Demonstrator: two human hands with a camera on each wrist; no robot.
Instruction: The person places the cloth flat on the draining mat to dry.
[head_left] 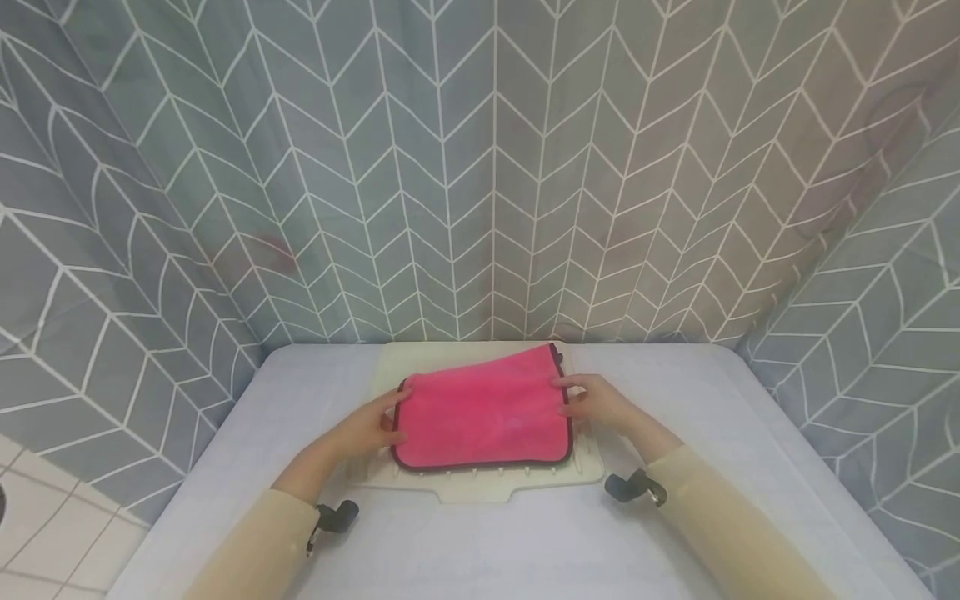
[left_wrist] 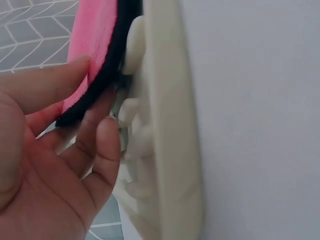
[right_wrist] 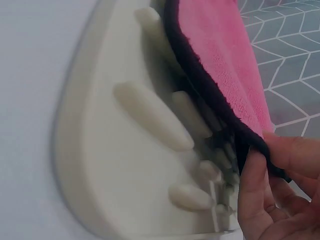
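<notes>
While pink cloth is over pegged tray, L & R hands are part-closed; both pinch cloth's opp. edges.

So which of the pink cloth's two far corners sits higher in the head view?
The far right corner of the pink cloth, beyond the right hand; the far left corner sits lower.

Between the two sets of fingers, the cloth was bright pink with black edging. Under the fingers the tray was plain cream, the table cover around it faintly bluish white. Beyond the fingers, the grey curtain bore white chevron lines. Back from the fingers, the sleeves were pale yellow-beige, the wrist devices black. Far left of the fingers, white floor tiles had grey lines.
</notes>
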